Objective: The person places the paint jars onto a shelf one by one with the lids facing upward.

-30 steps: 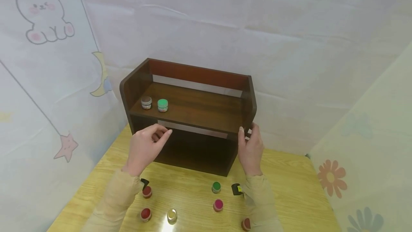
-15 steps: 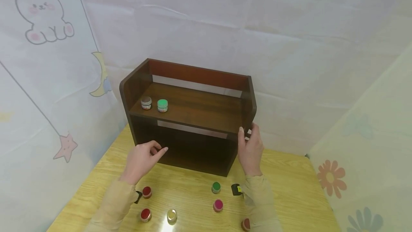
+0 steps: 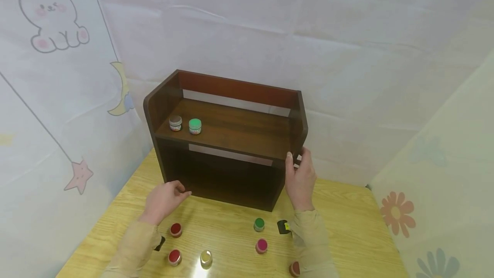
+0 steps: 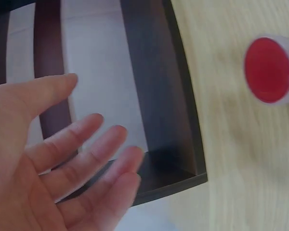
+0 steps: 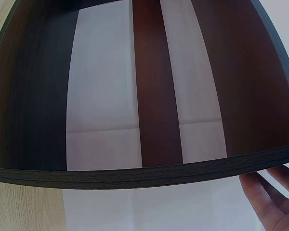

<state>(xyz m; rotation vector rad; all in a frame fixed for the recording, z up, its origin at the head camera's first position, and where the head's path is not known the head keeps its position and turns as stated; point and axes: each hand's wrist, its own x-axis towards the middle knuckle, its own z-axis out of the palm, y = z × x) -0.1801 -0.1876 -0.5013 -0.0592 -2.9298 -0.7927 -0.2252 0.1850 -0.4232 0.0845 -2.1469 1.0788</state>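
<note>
My left hand [image 3: 164,203] hovers with nothing in it near the lower left front of a dark brown wooden desktop shelf [image 3: 239,136]. In the left wrist view its fingers are spread and loosely bent, over the shelf's open front. My right hand [image 3: 301,181] holds the shelf's right side panel, thumb at the front edge and fingers on the outer face. On the upper board, toward the left, stand two small jars: one with a grey-brown top [image 3: 175,123], one mint green [image 3: 195,126]. A red jar [image 3: 176,230] sits closest to my left wrist.
Other small jars stand on the wooden table [image 3: 347,222]: a second red one [image 3: 174,257], a yellow one [image 3: 206,259], a green one [image 3: 259,225] and a magenta one [image 3: 261,246]. A brownish-red jar [image 3: 295,269] is partly covered by my right sleeve. Pale printed cloth [image 3: 347,76] hangs behind.
My left hand has come down and back from the front of the upper board toward the table. The right hand, shelf and jars stay as they were.
</note>
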